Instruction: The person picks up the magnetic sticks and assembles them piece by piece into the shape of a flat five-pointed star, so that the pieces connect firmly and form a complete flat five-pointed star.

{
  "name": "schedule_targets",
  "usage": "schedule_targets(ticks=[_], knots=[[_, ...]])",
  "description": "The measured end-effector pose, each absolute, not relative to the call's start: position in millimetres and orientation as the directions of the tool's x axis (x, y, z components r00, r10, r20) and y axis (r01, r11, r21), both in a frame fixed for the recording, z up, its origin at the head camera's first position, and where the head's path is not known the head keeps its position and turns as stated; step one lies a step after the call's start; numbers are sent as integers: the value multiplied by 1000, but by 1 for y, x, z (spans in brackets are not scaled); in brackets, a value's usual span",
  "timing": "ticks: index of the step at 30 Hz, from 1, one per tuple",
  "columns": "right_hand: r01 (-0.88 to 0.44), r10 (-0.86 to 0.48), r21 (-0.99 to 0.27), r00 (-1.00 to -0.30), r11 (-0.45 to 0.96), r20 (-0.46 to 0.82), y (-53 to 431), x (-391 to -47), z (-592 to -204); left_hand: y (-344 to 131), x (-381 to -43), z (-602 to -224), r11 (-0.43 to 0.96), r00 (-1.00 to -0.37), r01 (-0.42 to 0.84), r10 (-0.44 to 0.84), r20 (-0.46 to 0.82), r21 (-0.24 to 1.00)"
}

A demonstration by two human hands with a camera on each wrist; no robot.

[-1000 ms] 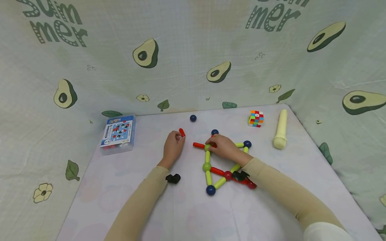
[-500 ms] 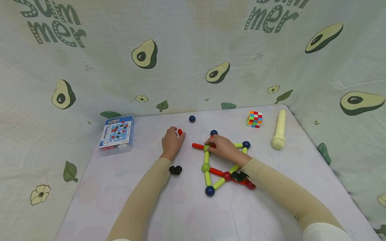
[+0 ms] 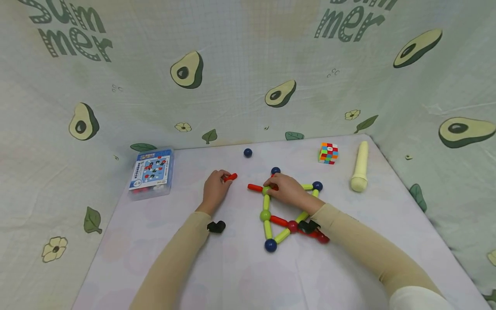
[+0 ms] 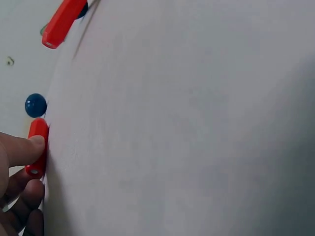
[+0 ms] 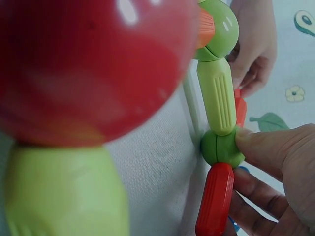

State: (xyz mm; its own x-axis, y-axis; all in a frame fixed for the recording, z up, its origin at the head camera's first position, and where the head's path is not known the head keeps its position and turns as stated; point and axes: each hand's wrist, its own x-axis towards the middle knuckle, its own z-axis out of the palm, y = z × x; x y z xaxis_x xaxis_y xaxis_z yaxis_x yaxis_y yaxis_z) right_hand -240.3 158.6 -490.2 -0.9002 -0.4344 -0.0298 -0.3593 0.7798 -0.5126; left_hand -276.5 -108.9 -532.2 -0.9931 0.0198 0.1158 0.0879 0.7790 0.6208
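In the head view my left hand (image 3: 215, 189) pinches a short red magnetic rod (image 3: 230, 177) between thumb and fingers. The left wrist view shows my thumb lying across this red rod (image 4: 37, 147). My right hand (image 3: 287, 189) holds a green ball (image 3: 265, 190) at the upper left corner of a structure of rods and balls. Close up in the right wrist view, thumb and fingers grip the green ball (image 5: 221, 148), which joins a yellow-green rod (image 5: 216, 96) and a red rod (image 5: 215, 199). Another red rod (image 3: 255, 187) sticks out leftward from that ball.
A loose dark blue ball (image 3: 248, 152) lies at the back. A clear box with a printed label (image 3: 151, 174) stands at the left. A Rubik's cube (image 3: 328, 153) and a pale yellow stick with a rounded end (image 3: 359, 167) are at the right. A printed cloth hangs behind.
My left hand has moved slightly toward me and left, and its red rod has turned from near upright to closer to level. My right hand stays on the green ball.
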Motion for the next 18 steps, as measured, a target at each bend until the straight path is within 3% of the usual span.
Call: schedule_targets(ticks=[9, 18], knots=[[-350, -426, -509, -904, 787, -37, 160, -241, -493, -122, -253, -535, 715, -980, 168, 196, 37, 679], [-349, -427, -506, -903, 789, -42, 159, -243, -493, -111, -226, -537, 704, -908, 306, 419, -27, 641]])
